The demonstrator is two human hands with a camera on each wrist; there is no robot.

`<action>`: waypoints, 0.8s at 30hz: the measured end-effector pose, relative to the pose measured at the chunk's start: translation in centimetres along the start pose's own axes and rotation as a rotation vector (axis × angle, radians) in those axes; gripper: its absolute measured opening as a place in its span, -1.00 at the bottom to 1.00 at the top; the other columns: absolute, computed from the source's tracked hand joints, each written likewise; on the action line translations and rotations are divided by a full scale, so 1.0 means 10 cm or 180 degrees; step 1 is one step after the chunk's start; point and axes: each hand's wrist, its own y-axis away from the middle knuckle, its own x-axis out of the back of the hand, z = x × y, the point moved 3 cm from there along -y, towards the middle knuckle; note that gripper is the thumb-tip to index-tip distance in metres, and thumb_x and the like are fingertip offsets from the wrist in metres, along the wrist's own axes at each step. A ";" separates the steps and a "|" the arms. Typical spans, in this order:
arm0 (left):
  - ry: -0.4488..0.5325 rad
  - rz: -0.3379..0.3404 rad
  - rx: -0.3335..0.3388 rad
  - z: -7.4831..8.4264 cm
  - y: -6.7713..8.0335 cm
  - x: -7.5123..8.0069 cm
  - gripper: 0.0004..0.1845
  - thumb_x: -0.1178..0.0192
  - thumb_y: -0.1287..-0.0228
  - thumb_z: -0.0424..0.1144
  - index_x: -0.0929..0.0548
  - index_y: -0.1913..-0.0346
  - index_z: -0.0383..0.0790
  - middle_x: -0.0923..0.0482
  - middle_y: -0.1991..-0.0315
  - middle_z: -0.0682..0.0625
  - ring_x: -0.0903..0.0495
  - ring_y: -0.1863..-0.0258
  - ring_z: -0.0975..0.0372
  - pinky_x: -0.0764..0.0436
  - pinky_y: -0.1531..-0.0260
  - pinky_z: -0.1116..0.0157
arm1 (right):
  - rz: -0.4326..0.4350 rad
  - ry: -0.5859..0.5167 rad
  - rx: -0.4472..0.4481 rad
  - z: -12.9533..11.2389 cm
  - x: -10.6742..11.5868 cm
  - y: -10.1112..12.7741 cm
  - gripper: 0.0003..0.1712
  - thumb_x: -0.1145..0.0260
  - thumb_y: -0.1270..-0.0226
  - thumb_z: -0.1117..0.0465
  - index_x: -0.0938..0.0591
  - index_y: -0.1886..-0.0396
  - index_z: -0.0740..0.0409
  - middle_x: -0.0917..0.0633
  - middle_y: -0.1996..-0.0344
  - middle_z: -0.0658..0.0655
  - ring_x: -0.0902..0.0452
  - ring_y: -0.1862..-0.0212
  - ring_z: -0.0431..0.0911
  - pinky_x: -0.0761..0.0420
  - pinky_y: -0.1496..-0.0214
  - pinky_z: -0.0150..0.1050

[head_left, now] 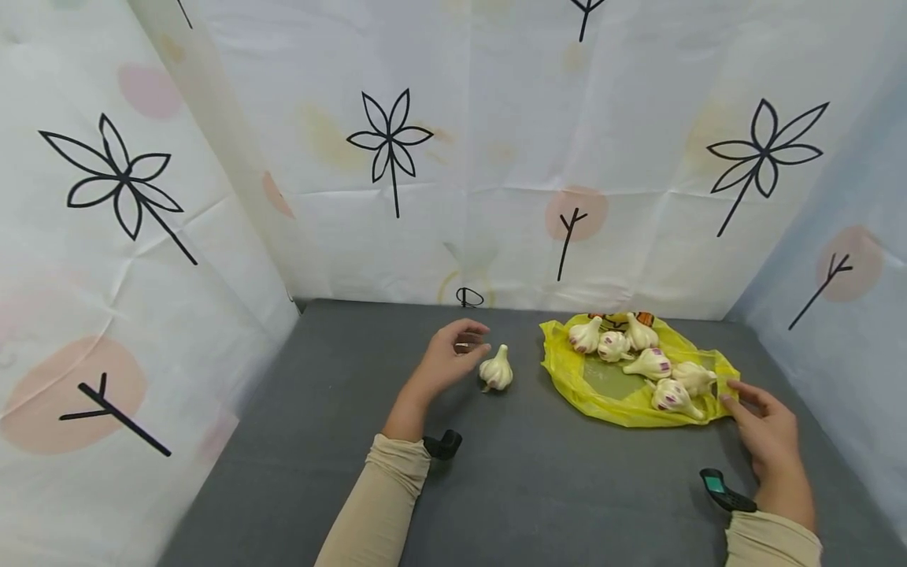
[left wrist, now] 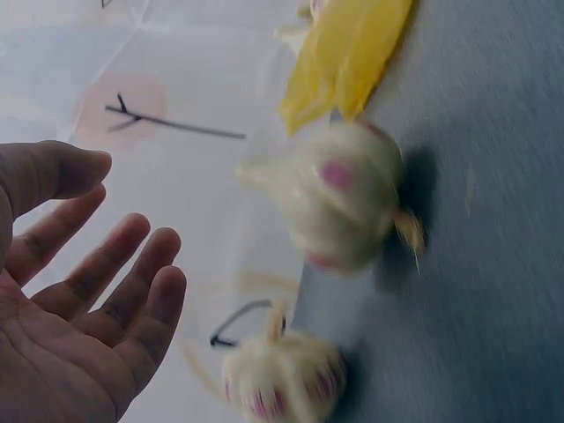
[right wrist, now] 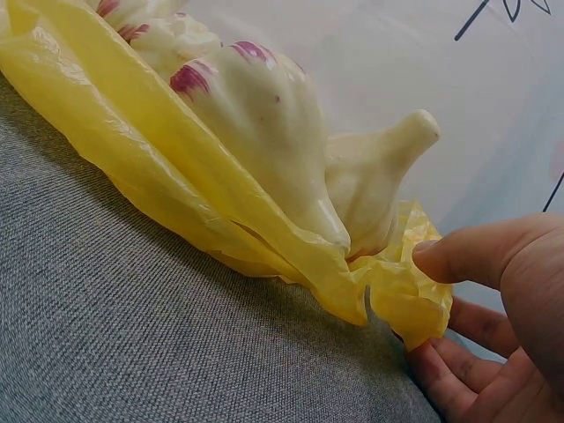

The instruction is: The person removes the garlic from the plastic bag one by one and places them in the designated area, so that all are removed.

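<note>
My left hand is beside a garlic bulb that stands stem-up on the grey table. In the left wrist view its fingers are loosely bent, apart from that bulb and from a second bulb; the head view does not show the second one. At the right, a yellow plastic bag lies spread out with several purple-streaked garlic bulbs on it. The thumb and fingers of my right hand pinch the bag's right edge, and the right wrist view shows the crumpled plastic between them.
A grey cloth-covered table lies under everything. White sheets printed with flowers and twigs rise behind it and on both sides.
</note>
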 end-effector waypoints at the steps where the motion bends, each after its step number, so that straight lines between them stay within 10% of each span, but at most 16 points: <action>1: -0.0017 -0.0032 -0.0035 0.03 -0.02 -0.03 -0.72 -0.23 -0.38 -0.12 -0.58 -0.12 0.09 -0.55 -0.14 0.04 -0.59 -0.11 0.16 -0.60 -0.10 0.17 | 0.0009 0.0001 -0.0004 0.00 0.00 0.00 -0.35 -0.20 -0.38 -0.19 -0.42 -0.42 -0.16 -0.47 -0.13 -0.07 -0.22 -0.41 0.11 -0.43 -0.19 -0.16; 10: 0.0172 -0.0333 -0.0254 0.33 -0.24 -0.35 -0.65 -0.22 -0.39 -0.13 -0.52 -0.19 0.13 -0.53 -0.13 0.12 -0.58 -0.12 0.16 -0.59 -0.11 0.21 | 0.0021 -0.0033 0.0004 -0.03 0.00 0.02 -0.33 -0.17 -0.41 -0.19 -0.38 -0.45 -0.14 -0.43 -0.23 -0.01 -0.17 -0.47 0.15 -0.33 -0.40 0.05; 17: 0.0173 -0.0503 -0.0378 0.48 -0.40 -0.60 -0.63 -0.21 -0.39 -0.09 -0.49 -0.22 0.17 -0.54 -0.10 0.15 -0.58 -0.05 0.31 -0.60 -0.04 0.34 | -0.0047 0.0034 0.0033 -0.01 0.01 0.05 -0.33 -0.18 -0.39 -0.21 -0.39 -0.44 -0.15 -0.47 -0.15 -0.07 -0.15 -0.43 0.11 -0.37 -0.02 -0.37; 24: 0.0140 -0.0507 -0.0448 0.58 -0.59 -0.77 -0.62 -0.23 -0.37 -0.14 -0.49 -0.21 0.11 -0.57 -0.07 0.10 -0.59 0.01 0.36 -0.63 -0.02 0.32 | -0.0046 0.0004 0.0069 -0.01 0.00 0.04 -0.35 -0.18 -0.39 -0.19 -0.41 -0.43 -0.17 -0.46 -0.18 -0.06 -0.13 -0.44 0.10 -0.36 -0.09 -0.30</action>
